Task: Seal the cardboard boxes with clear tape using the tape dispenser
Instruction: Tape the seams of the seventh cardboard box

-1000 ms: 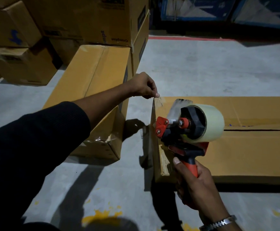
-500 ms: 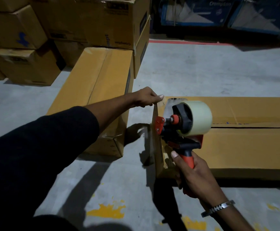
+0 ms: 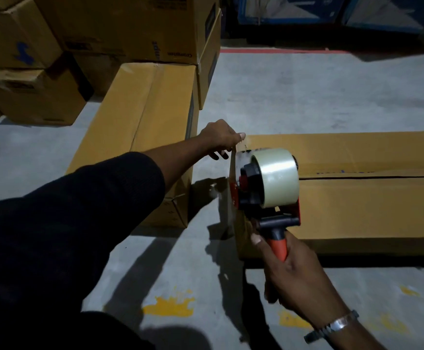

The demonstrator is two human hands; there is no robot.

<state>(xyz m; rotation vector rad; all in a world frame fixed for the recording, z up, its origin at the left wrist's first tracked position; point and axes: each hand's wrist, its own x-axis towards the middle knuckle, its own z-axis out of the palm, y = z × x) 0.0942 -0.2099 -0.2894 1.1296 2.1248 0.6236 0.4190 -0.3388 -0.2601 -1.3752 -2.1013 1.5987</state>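
Closing in on the box end: over the last second the tape dispenser [image 3: 266,188] has dropped and swung so its red front plate now sits right at the left end of the long cardboard box [image 3: 357,198] lying on the floor [image 3: 307,97], where a second ago it hung clear of that end, higher and out over the floor. The roll now covers the start of the top seam, which runs open and untaped to the right. Judged from that, the strip's start is being anchored on the end face and the pull along the seam is not begun.

Left hand [image 3: 221,137] has come down with the tape: earlier it pinched the free end above the box corner, now thumb and finger pinch it right at the top corner edge, other fingers hanging below. Contact with the cardboard itself is too blurred to tell.

Right hand [image 3: 289,269] stays wrapped around the orange handle, thumb up along the side, wrist bracelet [image 3: 332,324] visible.

Second long box [image 3: 140,127] stands just left, apart from this one; stacked cartons [image 3: 120,24] behind, unchanged.
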